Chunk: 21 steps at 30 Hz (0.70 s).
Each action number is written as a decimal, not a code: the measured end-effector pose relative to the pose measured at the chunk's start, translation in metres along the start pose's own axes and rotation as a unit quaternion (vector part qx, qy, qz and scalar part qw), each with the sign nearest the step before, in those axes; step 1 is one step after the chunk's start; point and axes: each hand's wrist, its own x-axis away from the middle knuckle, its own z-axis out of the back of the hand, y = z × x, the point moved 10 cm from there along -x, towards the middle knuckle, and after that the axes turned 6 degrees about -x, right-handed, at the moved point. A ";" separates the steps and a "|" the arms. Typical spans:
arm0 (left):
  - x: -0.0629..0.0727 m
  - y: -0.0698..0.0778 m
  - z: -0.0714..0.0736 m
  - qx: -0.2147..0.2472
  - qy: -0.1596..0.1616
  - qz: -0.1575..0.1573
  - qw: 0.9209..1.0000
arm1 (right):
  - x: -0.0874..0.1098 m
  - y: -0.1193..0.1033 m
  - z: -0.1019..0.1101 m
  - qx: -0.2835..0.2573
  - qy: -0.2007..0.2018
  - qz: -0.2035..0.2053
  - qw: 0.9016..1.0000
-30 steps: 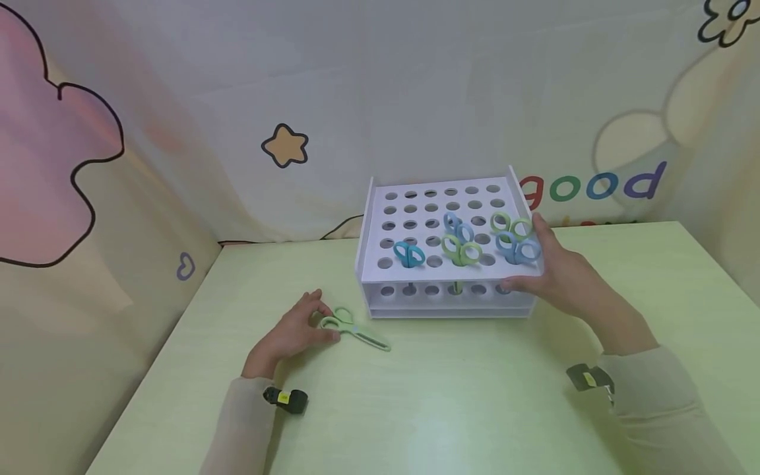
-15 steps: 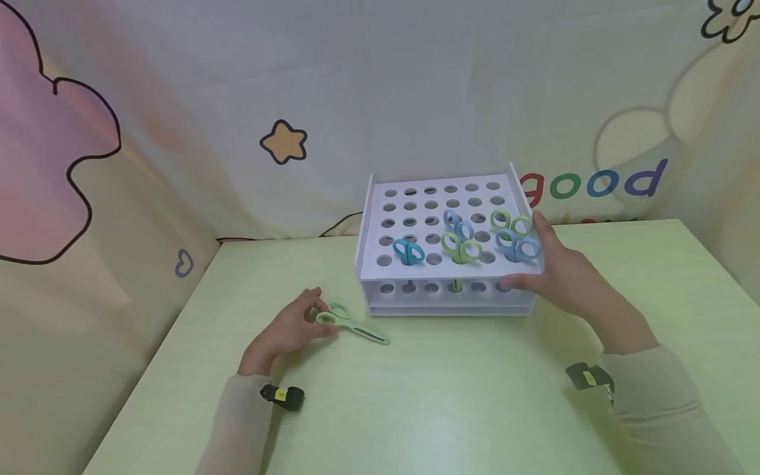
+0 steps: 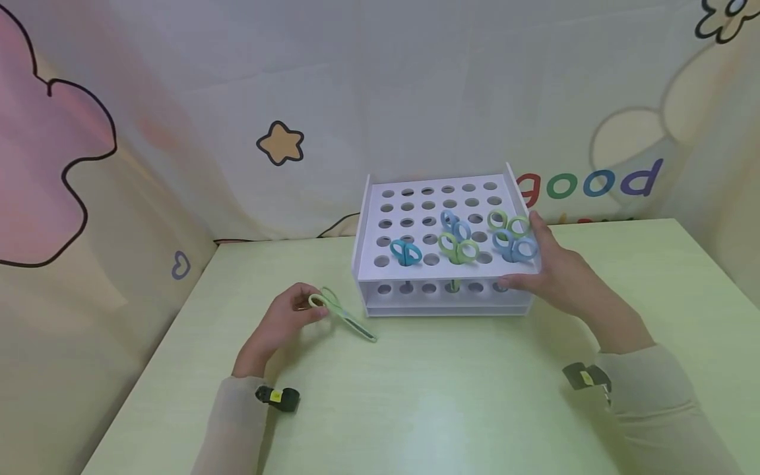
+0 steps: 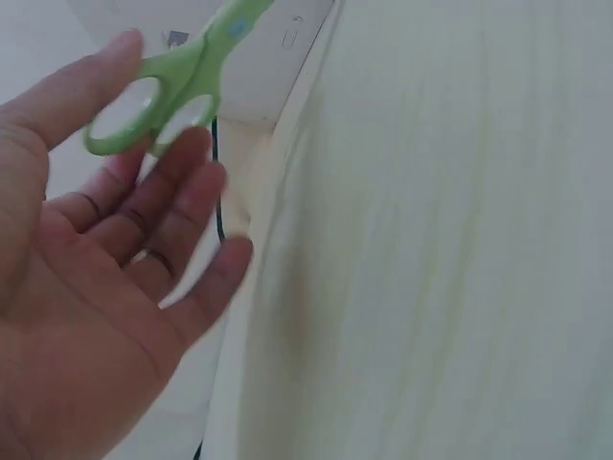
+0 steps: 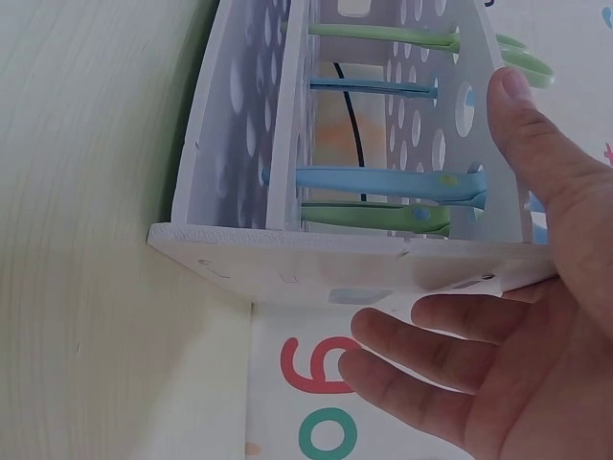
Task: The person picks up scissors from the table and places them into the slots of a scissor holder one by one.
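In the head view my left hand [image 3: 285, 315] pinches light-green scissors [image 3: 341, 310] by the finger loops, blades slanting down to the right. Thumb and fingertips at the loops of these scissors [image 4: 187, 72] show in the left wrist view. My right hand [image 3: 561, 274] grips the right side of a white rack [image 3: 445, 309] with rows of round holes. Its thumb [image 5: 527, 129] presses the top plate near the front corner; the other fingers lie along the outer side wall. Several scissors stand in holes, handles up: teal [image 3: 407, 254], light green [image 3: 456, 252], blue [image 3: 456, 227], and a green and blue pair at right.
The rack stands at the back of a pale-green table [image 3: 415, 396], close to a printed cloth backdrop [image 3: 332, 86]. A dark cord [image 3: 338, 224] runs along the table's rear edge, left of the rack.
My left hand has lifted the green scissors by the loops and drawn them slightly up and left, the blades tilting more steeply downward. My right hand stays on the rack.
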 end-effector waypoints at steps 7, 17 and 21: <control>0.003 0.014 0.005 0.166 0.010 -0.064 0.984 | -0.001 0.000 0.000 -0.005 0.005 0.004 1.000; 0.009 0.034 0.011 0.255 0.008 -0.132 0.958 | -0.001 0.002 0.000 -0.002 0.001 0.004 1.000; 0.012 0.040 0.010 0.267 0.003 -0.147 0.953 | -0.001 0.001 0.001 0.000 0.002 0.007 1.000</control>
